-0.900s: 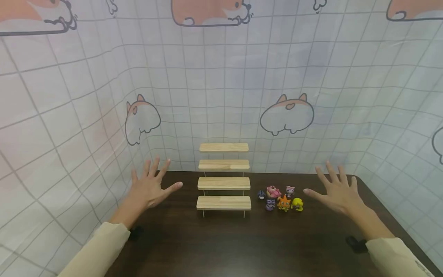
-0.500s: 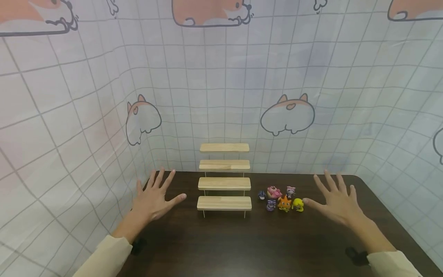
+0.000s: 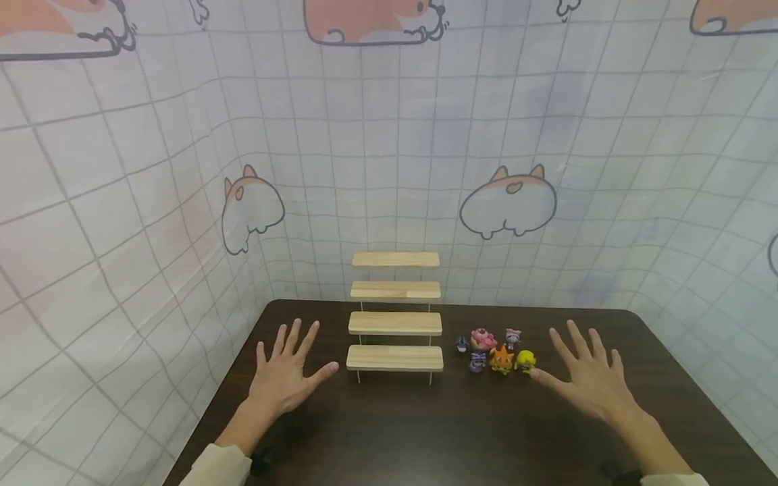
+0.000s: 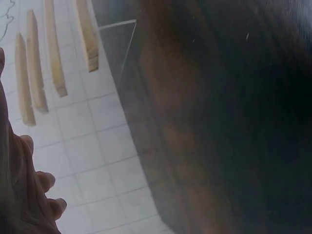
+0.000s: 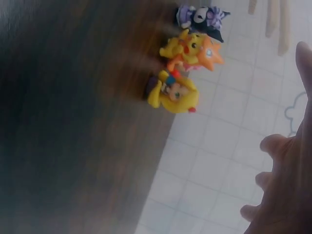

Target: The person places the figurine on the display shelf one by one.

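Note:
In the head view my left hand hovers with spread fingers to the left of a wooden tiered shelf, holding nothing. My right hand, likewise spread and holding nothing, is right of a cluster of small figurines. Its thumb tip appears close to the yellow-haired figurine; whether they touch I cannot tell. Beside that one stand an orange figurine, a purple one, a pink one, a dark blue one and a pink-and-grey one. The right wrist view shows the yellow-haired figurine apart from the fingers.
The dark wooden table has a rounded back edge. A white gridded cloth with cartoon dogs hangs behind it and along both sides. The shelf's several steps rise toward the back, on thin wire legs.
My left hand has come down and to the right, toward the shelf. My right hand has lowered slightly. The figurines and shelf stay in place.

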Demonstrator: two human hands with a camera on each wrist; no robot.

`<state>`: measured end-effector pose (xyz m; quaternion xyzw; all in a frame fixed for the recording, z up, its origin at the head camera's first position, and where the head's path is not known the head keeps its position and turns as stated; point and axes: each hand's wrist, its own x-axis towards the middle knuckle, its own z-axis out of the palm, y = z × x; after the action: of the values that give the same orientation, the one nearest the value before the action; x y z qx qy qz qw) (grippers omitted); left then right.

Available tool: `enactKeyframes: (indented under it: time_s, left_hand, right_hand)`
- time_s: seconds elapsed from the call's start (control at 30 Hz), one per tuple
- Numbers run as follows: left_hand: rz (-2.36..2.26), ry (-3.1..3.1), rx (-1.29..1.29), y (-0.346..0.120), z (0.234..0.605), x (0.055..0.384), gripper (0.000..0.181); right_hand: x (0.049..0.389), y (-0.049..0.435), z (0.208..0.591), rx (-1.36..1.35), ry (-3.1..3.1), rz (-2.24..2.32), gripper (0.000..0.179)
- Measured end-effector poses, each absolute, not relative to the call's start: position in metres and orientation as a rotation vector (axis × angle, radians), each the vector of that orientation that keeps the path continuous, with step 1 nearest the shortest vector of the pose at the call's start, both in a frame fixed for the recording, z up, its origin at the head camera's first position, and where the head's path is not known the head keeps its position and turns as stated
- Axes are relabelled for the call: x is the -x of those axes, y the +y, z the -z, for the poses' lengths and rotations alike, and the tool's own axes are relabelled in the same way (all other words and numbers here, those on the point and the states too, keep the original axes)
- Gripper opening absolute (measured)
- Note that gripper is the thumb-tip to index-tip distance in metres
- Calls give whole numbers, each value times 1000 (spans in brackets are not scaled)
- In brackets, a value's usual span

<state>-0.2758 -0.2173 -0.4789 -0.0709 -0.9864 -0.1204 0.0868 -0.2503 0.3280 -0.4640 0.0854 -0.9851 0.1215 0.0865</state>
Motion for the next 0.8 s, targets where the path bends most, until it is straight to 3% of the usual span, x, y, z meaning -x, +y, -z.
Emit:
enactKeyframes:
  time_s: [0.8]
  left_hand:
    - [1159, -2597, 85, -163, 531, 283, 68]
  right_hand:
    - [254, 316, 512, -78, -2905, -787, 85]
